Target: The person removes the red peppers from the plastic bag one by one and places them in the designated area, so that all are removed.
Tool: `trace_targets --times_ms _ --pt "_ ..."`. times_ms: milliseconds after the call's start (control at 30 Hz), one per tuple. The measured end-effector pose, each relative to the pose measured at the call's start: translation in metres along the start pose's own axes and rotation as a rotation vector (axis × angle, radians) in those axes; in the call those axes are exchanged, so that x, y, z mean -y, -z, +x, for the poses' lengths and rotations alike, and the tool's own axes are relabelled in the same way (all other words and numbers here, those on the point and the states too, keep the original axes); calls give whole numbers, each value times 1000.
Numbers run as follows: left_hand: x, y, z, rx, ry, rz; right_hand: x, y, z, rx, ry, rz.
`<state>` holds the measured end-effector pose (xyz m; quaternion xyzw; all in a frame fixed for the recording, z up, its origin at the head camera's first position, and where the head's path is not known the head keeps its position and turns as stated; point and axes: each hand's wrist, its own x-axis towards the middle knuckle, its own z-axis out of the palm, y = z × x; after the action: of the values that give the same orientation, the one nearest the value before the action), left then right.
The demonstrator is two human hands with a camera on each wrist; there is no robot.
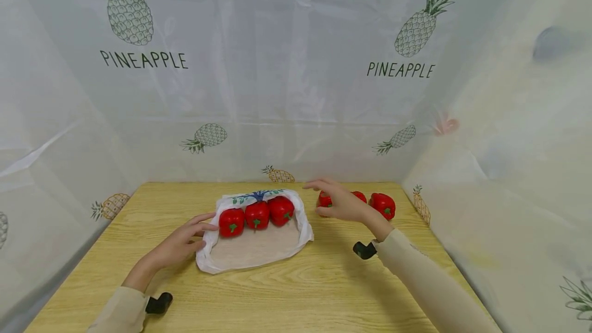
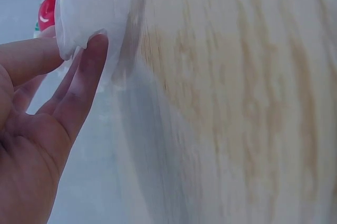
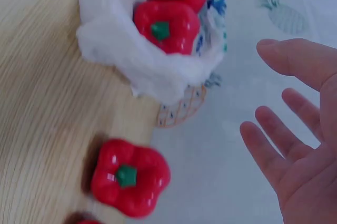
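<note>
Your left grip (image 1: 185, 243) lightly pinches the white bag (image 1: 254, 251) by its rim, probably to steady it; three red peppers (image 1: 257, 215) inside, far side. Right grip (image 1: 341, 203), spread, empty, hovers by three loose peppers (image 1: 382, 206) on worktop (image 1: 277, 302).

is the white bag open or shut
Open: the white bag has its rim spread wide, with three red peppers visible inside.

Glossy smooth peppers (image 1: 257, 215), crinkled white bag (image 3: 108, 40), probably thin plastic, wood-grain tabletop (image 1: 296, 297), sheeny curtain (image 1: 277, 76)
</note>
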<state>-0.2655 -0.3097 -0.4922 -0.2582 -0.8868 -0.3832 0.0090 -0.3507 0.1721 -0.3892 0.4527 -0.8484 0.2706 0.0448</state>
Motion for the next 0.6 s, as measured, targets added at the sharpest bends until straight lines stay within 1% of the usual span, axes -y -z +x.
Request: trace_targets --times_ms 167,367,467,600 --pt "2 -1 1 9 25 1 8 -15 17 50 4 51" --pt "3 0 1 19 36 3 6 -32 34 114 14 143" --pt "3 0 1 19 37 1 4 -38 41 135 18 154" --pt "2 0 1 18 41 3 0 -45 48 148 24 121"
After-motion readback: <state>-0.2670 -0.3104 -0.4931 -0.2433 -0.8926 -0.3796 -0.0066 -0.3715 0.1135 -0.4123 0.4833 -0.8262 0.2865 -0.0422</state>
